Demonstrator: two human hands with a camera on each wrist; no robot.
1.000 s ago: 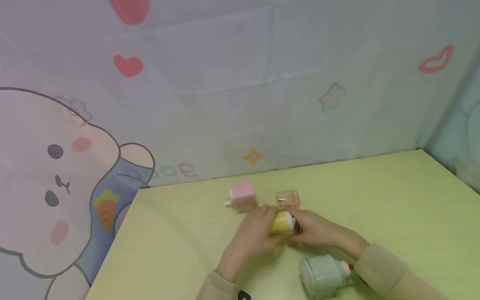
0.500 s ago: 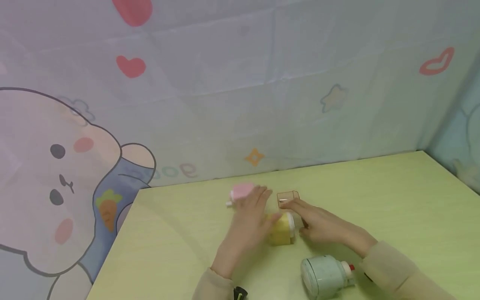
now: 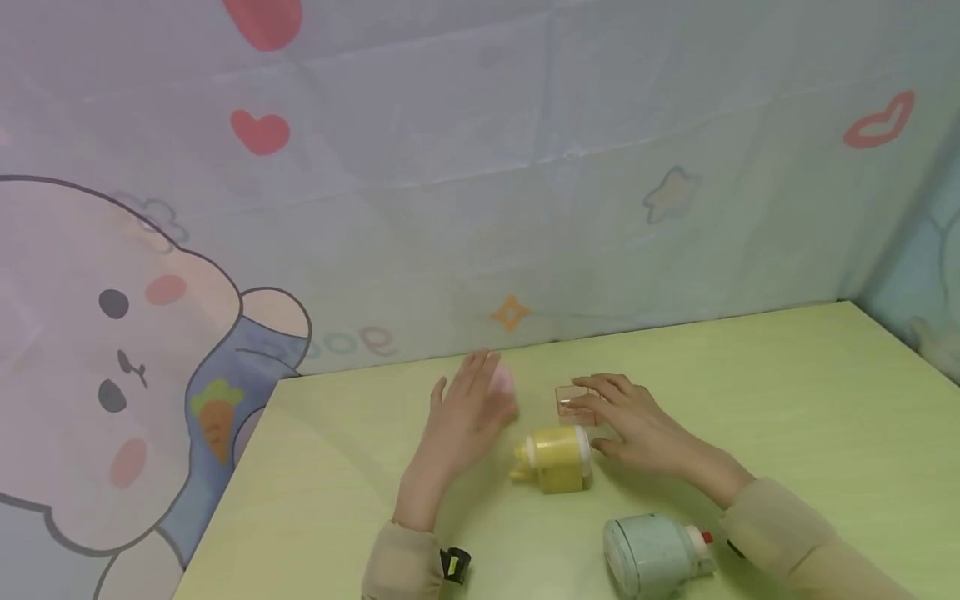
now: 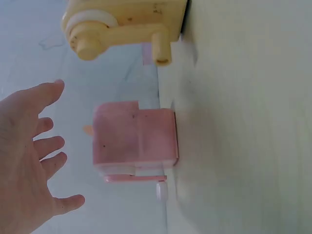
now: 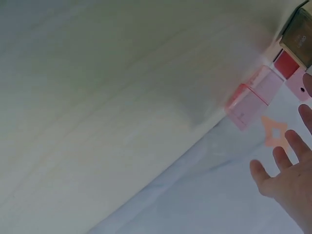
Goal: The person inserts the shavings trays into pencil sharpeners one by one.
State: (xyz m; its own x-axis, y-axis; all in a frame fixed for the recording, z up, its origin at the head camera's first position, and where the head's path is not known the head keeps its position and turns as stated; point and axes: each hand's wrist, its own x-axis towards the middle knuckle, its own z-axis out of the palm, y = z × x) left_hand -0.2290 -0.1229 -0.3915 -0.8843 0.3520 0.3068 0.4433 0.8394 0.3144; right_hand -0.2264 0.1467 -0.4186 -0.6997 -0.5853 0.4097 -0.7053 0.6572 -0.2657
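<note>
A yellow crank pencil sharpener (image 3: 557, 454) stands between the hands, its crank toward the left. My left hand (image 3: 459, 408), fingers spread, is over the pink pencil sharpener (image 3: 504, 390) and partly hides it in the head view. The left wrist view shows that pink sharpener (image 4: 134, 134) with its crank handle, apart from the left hand (image 4: 29, 156). My right hand (image 3: 637, 425) reaches over a clear pink shavings drawer (image 3: 566, 408) with relaxed fingers; in the right wrist view the drawer (image 5: 253, 97) lies apart from the fingers. Neither hand holds anything.
A pale green pencil sharpener (image 3: 651, 552) with a red tip lies at the table's front, beside the right sleeve (image 3: 776, 521). The yellow-green table (image 3: 750, 383) ends at a printed cloth backdrop (image 3: 420, 208). A black wrist strap (image 3: 455, 565) is on the left wrist.
Both hands have let go of the yellow sharpener, which now stands on the table. The left hand moved away and left to the pink sharpener; the right moved up to the clear drawer.
</note>
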